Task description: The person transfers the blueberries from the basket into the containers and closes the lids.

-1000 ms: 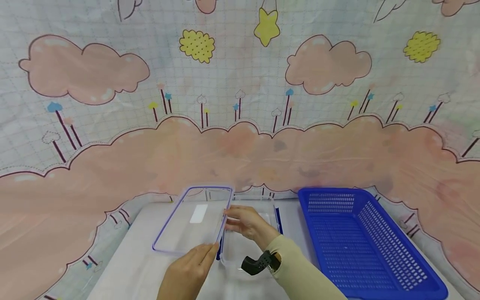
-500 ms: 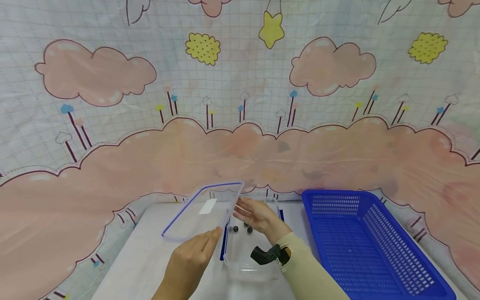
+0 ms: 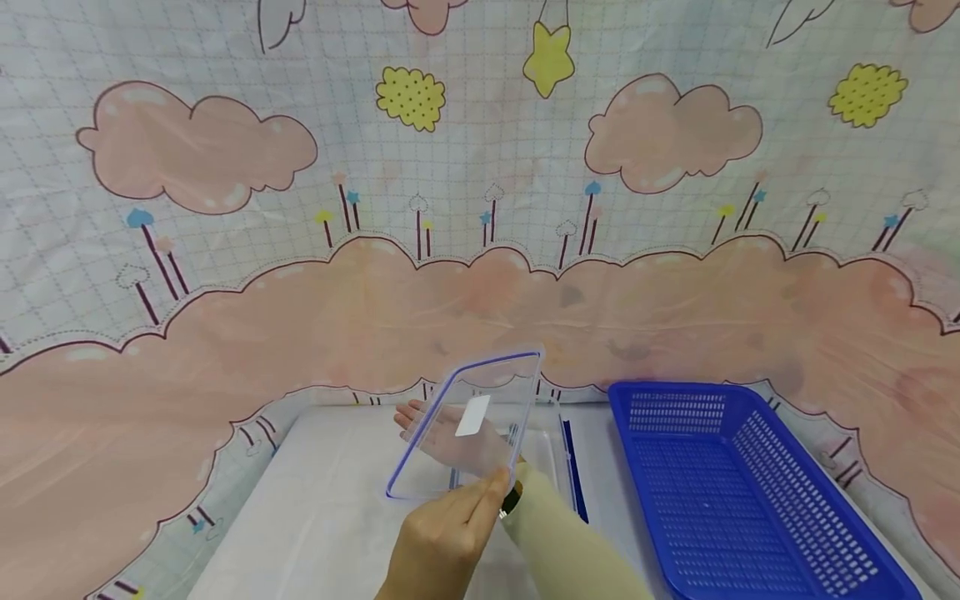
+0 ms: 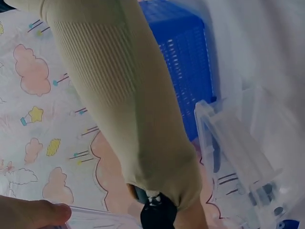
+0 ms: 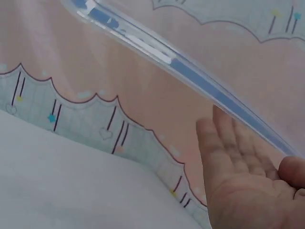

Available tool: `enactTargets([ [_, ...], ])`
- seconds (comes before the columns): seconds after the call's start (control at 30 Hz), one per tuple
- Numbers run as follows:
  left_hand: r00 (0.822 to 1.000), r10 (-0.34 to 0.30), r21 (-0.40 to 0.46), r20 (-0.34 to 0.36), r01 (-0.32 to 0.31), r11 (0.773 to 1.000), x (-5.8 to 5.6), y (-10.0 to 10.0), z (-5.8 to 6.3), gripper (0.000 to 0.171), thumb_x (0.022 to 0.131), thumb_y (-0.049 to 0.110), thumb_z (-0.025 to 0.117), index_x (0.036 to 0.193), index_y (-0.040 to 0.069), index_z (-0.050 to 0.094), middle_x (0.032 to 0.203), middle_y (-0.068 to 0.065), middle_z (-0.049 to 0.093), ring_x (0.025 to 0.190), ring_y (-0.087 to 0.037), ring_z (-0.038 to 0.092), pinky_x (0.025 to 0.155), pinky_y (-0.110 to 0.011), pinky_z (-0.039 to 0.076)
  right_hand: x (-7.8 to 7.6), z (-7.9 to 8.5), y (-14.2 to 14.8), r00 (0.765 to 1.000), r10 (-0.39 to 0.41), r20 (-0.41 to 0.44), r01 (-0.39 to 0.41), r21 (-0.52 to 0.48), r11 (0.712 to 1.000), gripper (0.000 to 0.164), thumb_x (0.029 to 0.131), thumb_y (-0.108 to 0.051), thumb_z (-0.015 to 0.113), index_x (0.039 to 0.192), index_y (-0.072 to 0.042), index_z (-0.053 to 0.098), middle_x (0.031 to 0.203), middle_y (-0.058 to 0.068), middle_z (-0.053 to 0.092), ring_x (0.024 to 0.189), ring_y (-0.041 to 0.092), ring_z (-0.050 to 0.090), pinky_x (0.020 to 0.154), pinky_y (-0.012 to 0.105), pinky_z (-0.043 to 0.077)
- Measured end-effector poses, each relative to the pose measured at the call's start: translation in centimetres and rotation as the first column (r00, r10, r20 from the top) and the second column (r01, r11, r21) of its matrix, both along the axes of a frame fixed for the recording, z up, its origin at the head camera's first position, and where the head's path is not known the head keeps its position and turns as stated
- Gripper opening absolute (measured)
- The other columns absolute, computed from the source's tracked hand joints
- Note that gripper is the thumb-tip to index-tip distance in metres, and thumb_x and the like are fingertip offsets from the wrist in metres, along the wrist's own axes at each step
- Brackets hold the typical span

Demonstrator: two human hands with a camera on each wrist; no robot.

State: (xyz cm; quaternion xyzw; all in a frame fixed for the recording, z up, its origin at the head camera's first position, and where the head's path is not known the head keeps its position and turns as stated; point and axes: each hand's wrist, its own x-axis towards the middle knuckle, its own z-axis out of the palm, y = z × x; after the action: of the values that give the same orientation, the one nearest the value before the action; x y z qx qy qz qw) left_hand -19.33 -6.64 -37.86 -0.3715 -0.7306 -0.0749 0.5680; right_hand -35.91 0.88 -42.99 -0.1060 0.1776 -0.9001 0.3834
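My left hand [image 3: 450, 533] pinches a clear plastic lid [image 3: 471, 421] by its near right corner. The lid has a blue seal along its rim and a white label, and it is held up at a tilt. Behind it, seen through the plastic, my right hand [image 5: 248, 186] is open with the fingers straight and the palm up. Under the lid and right arm stands a clear plastic box [image 4: 248, 143], mostly hidden in the head view. Small dark balls [image 4: 278, 210] show in the box. A blue latch [image 3: 576, 471] hangs along the box's right side.
A blue perforated basket [image 3: 757, 517] stands to the right of the box on the white tabletop [image 3: 300, 500]. A printed cloth [image 3: 450, 308] with clouds and stars hangs behind the table. A black strap [image 4: 159, 210] is on the right wrist.
My left hand has carried the lid rightward over the box. My right hand has left the lid's right edge and moved leftward behind it. The box's balls came briefly into the head view.
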Motion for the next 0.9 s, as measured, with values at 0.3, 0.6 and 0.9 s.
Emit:
enactTargets([
  [0.3,0.986,-0.117,0.278,0.123,0.078,0.957,-0.4,-1.2,-0.4,0.031,0.102,0.025,0.053,0.102,0.003,0.076,0.081,-0.004,0.075,0.063,-0.013,0.069,0.056,-0.019,0.055,0.2,0.5,0.9,0.992,-0.049,-0.118,0.067,0.148,0.987,0.038,0.109,-0.021,0.024,0.139,-0.003,0.039,0.119,0.002,0.059,0.111,0.016,0.057,0.109,0.034,0.041],
  [0.6,0.681,-0.465,0.823,0.566,-0.431,0.370,-1.4,-6.8,-1.0,0.051,0.079,0.010,0.082,0.128,0.014,0.066,0.118,-0.017,0.068,0.077,0.006,0.068,0.070,-0.013,0.053,-1.0,1.0,3.9,0.903,-0.382,-0.195,0.428,0.475,0.769,0.021,0.105,-0.017,0.046,0.106,-0.005,0.063,0.095,0.002,0.067,0.092,0.015,0.065,0.100,0.034,0.048],
  [0.9,0.324,-0.863,0.706,0.388,-0.707,0.052,-3.3,-10.0,-8.4,0.065,0.096,0.017,0.064,0.149,-0.003,0.032,0.088,0.018,0.070,0.081,-0.001,0.070,0.080,-0.021,0.055,-1.5,0.9,5.2,0.838,-0.396,-0.377,0.524,0.759,0.386,0.029,0.093,-0.004,0.064,0.117,0.012,0.062,0.084,0.005,0.065,0.074,0.013,0.060,0.063,0.021,0.053],
])
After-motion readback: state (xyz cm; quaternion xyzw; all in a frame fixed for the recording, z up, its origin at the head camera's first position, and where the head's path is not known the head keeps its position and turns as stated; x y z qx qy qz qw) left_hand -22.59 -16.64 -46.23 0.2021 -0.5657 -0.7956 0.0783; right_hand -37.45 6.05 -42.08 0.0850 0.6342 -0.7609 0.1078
